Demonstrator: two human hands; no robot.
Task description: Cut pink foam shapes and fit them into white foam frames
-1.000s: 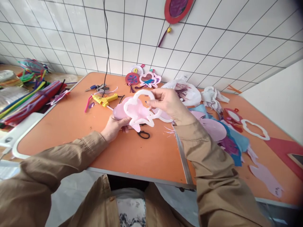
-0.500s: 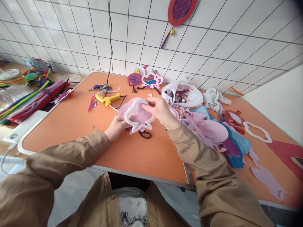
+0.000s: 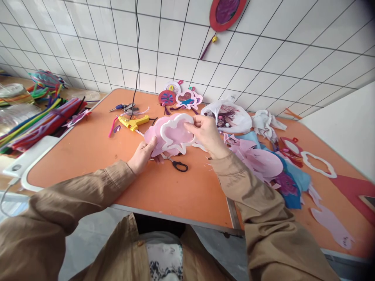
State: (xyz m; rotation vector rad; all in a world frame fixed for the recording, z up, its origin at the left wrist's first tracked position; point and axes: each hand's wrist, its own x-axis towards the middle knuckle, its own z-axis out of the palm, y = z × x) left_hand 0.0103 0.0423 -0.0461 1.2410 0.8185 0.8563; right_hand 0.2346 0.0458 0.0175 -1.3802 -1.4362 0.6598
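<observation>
A pink foam sheet [image 3: 154,137] is held up over the orange table [image 3: 88,156], with a white cloud-shaped foam frame [image 3: 175,134] laid against it. My left hand [image 3: 142,155] grips the pink sheet's lower left edge from below. My right hand [image 3: 205,134] pinches the frame's right side with thumb and fingers. Black-handled scissors [image 3: 178,166] lie on the table just under the piece, between my hands.
A yellow glue gun [image 3: 132,122] with its cord lies behind the piece, small tools beyond it. Finished ornaments [image 3: 179,98] sit by the tiled wall. Pink and blue foam scraps [image 3: 263,162] and a white bag [image 3: 230,116] crowd the right. Pipe cleaners [image 3: 38,123] lie far left.
The white frame was first held apart above the pink sheet; it came down onto the sheet, and both hands have since tilted the pair slightly up and to the right.
</observation>
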